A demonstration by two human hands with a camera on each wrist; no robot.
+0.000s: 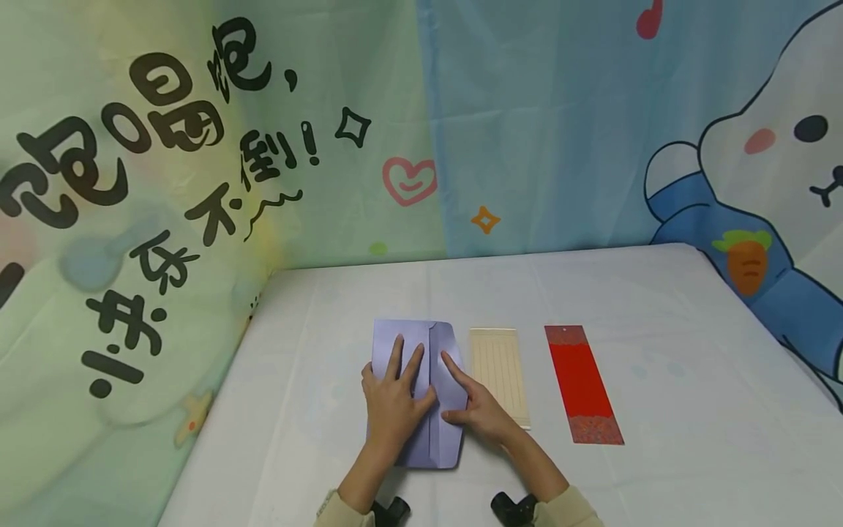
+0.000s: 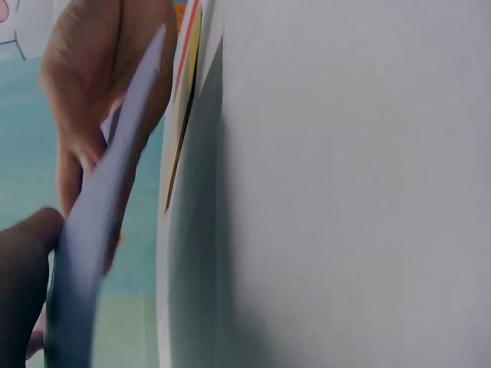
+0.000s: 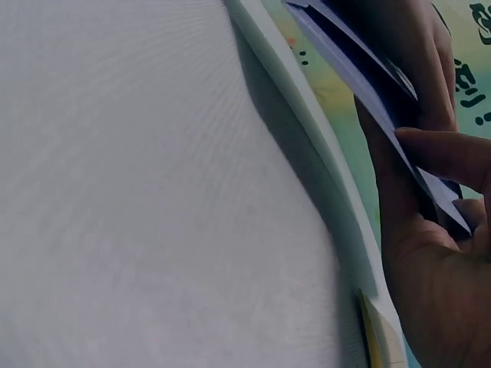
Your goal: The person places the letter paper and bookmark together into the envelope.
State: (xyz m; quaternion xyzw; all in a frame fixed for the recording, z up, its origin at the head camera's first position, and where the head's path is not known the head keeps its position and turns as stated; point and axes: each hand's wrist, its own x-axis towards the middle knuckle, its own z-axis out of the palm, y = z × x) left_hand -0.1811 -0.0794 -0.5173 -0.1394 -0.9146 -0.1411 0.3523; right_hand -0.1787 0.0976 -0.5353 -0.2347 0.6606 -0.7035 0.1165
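A lavender paper envelope point(image 1: 415, 432) with a lengthwise seam is held just above the white table in the head view. Two long fingers of my left hand point(image 1: 391, 406) lie spread across its face, thumb pointing at the seam. The other left fingers are bent at the envelope's left edge, their tips hidden. My right hand point(image 1: 484, 413) grips the right edge between thumb and fingers. In the right wrist view, the right hand point(image 3: 445, 284) has fingers on both sides of the envelope point(image 3: 349, 57). The left wrist view shows the envelope point(image 2: 84, 238) nearly edge-on, apart from the tabletop.
Right of the envelope lies a cream sheet or pad point(image 1: 497, 366) with vertical lines. Farther right is a red strip point(image 1: 582, 380) with patterned ends. The white table point(image 1: 678, 468) meets a printed curtain point(image 1: 540, 146) behind and at the left.
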